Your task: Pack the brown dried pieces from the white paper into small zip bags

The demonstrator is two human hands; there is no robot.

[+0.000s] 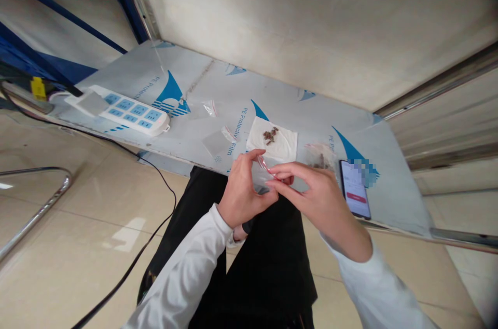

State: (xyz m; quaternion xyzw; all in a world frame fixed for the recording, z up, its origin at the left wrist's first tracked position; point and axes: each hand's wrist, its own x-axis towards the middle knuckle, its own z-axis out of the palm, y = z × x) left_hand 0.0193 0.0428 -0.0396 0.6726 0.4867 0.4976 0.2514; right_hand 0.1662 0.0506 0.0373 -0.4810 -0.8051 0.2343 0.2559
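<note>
Between my hands is a small clear zip bag [261, 179] with a red line along its mouth. My left hand [246, 186] grips the bag's left side, thumb below and forefinger at the top. The fingertips of my right hand [305, 183] pinch the bag's red-lined edge. Just beyond lies a white paper napkin [288, 142] with several small brown pieces [270, 135] on it. Another clear zip bag [321, 155], with dark pieces inside, sits partly hidden behind my right hand. Two more clear bags, one nearer [218, 141] and one farther [210, 108], lie to the left.
A white power strip [130, 111] with blue sockets lies on the film-covered bench [233, 85] at the left. At the right, a phone [355, 189] rests near the front edge. A black cable [167, 183] hangs to the floor. A pale wall stands behind the bench.
</note>
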